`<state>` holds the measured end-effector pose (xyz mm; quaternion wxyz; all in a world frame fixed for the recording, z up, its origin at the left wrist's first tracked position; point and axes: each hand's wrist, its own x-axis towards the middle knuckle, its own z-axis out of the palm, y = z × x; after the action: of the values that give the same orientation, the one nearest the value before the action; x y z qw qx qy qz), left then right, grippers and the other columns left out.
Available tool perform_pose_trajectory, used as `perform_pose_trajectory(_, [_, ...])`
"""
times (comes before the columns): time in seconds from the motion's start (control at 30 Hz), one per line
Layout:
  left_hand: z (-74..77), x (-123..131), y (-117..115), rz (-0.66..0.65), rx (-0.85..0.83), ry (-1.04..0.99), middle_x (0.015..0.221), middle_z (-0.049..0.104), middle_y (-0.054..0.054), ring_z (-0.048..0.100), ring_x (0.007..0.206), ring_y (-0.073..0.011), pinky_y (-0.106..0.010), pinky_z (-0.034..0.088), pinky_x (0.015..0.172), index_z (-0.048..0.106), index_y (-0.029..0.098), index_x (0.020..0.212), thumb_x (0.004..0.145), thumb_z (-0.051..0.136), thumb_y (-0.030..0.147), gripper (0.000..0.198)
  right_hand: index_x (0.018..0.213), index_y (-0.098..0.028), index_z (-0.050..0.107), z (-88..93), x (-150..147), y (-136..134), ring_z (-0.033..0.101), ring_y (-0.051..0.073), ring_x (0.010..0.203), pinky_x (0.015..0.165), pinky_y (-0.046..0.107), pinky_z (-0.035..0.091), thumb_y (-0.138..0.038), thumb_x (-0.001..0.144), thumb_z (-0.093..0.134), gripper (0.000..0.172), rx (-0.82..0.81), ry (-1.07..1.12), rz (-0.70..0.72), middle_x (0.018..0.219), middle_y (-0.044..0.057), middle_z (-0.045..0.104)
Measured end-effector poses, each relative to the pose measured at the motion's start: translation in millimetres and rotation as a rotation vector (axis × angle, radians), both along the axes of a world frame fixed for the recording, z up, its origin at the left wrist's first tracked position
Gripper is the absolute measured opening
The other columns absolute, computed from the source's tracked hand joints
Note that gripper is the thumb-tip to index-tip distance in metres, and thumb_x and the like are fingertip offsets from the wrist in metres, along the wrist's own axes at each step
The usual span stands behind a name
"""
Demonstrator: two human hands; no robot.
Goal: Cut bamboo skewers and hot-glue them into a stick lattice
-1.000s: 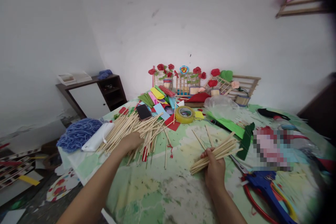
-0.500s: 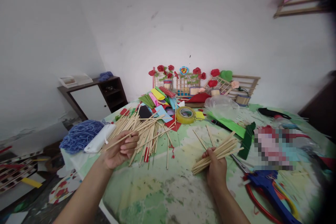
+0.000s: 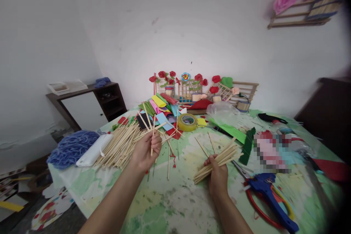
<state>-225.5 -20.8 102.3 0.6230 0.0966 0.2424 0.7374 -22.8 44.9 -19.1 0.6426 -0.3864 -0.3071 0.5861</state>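
Note:
My left hand [image 3: 149, 148] is closed on a few thin wooden sticks [image 3: 148, 117] that point upward and fan out above the fingers. Behind and left of it lies a large loose pile of the same sticks [image 3: 120, 142]. A bundle of sticks [image 3: 219, 162] is gripped in my right hand [image 3: 218, 175], low over the table and tilted up to the right. Two loose sticks [image 3: 207, 144] show just beyond that bundle. Scissors [image 3: 241, 170] and a blue-handled tool [image 3: 270, 190] lie to the right of my right hand.
Blue yarn [image 3: 74, 148] and a white glue-gun-like object [image 3: 94, 150] sit at the table's left. Yellow tape [image 3: 187, 121], coloured paper [image 3: 159, 101] and green strips [image 3: 230, 130] lie farther back. Stick lattices with paper flowers [image 3: 189, 89] lean against the wall. A cabinet [image 3: 85, 106] stands left.
My left hand has moved right, away from over the pile, and now holds several sticks upright. My right hand keeps its bundle. The whole view has shifted a little to the right.

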Motion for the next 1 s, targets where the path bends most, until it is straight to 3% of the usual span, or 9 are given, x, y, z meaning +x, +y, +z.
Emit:
perform_pose_trajectory(0.1, [-4.3, 23.9, 0.0, 0.002, 0.078, 0.253, 0.056, 0.036, 0.006, 0.034, 0.039, -0.0016, -0.010, 0.025, 0.035, 0.037, 0.016, 0.067, 0.088, 0.038, 0.017, 0.021, 0.078, -0.019, 0.048, -0.7, -0.9, 0.1, 0.049, 0.009, 0.046, 0.043, 0.019, 0.041, -0.033, 0.069, 0.066, 0.025, 0.008, 0.001, 0.002, 0.053, -0.008, 0.051])
perform_pose_trajectory(0.17, [-16.0, 42.4, 1.9, -0.007, 0.125, 0.423, 0.057, 0.039, 0.006, 0.036, 0.041, -0.0035, -0.013, 0.027, 0.038, 0.037, 0.018, 0.069, 0.086, 0.046, 0.024, 0.020, 0.078, -0.019, 0.048, -0.1, -1.5, -0.2, 0.048, 0.009, 0.047, 0.044, 0.019, 0.041, -0.035, 0.069, 0.066, 0.026, 0.020, -0.001, 0.002, 0.053, -0.008, 0.050])
perform_pose_trajectory(0.37, [-75.8, 91.2, 15.9, -0.277, 0.133, 0.634, 0.057, 0.045, 0.005, 0.046, 0.050, -0.0076, -0.020, 0.033, 0.051, 0.039, 0.019, 0.076, 0.080, 0.055, 0.044, 0.030, 0.070, -0.018, 0.047, 8.3, 0.8, 3.5, 0.031, 0.006, 0.039, 0.038, 0.018, 0.028, -0.046, 0.072, 0.063, 0.032, 0.078, -0.035, 0.021, 0.046, -0.011, 0.034])
perform_pose_trajectory(0.53, [-110.5, 111.5, 12.7, -0.437, 0.077, 0.698, 0.057, 0.045, 0.005, 0.044, 0.047, -0.0078, -0.021, 0.030, 0.048, 0.041, 0.019, 0.079, 0.076, 0.053, 0.053, 0.036, 0.077, -0.014, 0.058, 17.8, 9.6, 7.4, 0.036, 0.007, 0.042, 0.040, 0.019, 0.028, -0.040, 0.060, 0.074, 0.035, 0.127, -0.131, 0.080, 0.048, -0.008, 0.044])
perform_pose_trajectory(0.63, [-115.9, 113.8, 4.2, -0.507, 0.037, 0.748, 0.058, 0.046, 0.005, 0.046, 0.049, -0.0084, -0.021, 0.031, 0.050, 0.042, 0.019, 0.083, 0.076, 0.053, 0.053, 0.037, 0.066, -0.013, 0.057, 21.9, 11.4, 5.4, 0.036, 0.007, 0.042, 0.040, 0.019, 0.027, -0.037, 0.059, 0.075, 0.030, 0.147, -0.162, 0.111, 0.046, -0.007, 0.043])
perform_pose_trajectory(0.77, [-113.8, 109.3, -0.9, -0.501, 0.017, 0.776, 0.057, 0.046, 0.005, 0.045, 0.048, -0.0085, -0.020, 0.029, 0.047, 0.042, 0.019, 0.081, 0.076, 0.052, 0.055, 0.037, 0.063, -0.014, 0.054, 29.3, 12.1, 2.6, 0.032, 0.005, 0.040, 0.039, 0.019, 0.024, -0.039, 0.063, 0.072, 0.031, 0.186, -0.132, 0.099, 0.045, -0.008, 0.038])
perform_pose_trajectory(1.0, [-111.8, 100.0, 4.0, -0.390, -0.032, 0.717, 0.054, 0.043, 0.006, 0.043, 0.046, -0.0074, -0.020, 0.022, 0.045, 0.039, 0.020, 0.075, 0.074, 0.055, 0.052, 0.036, 0.074, -0.018, 0.049, 49.5, 27.4, 10.4, 0.032, 0.004, 0.042, 0.039, 0.017, 0.026, -0.036, 0.066, 0.071, 0.029, 0.204, 0.020, -0.122, 0.051, -0.010, 0.038])
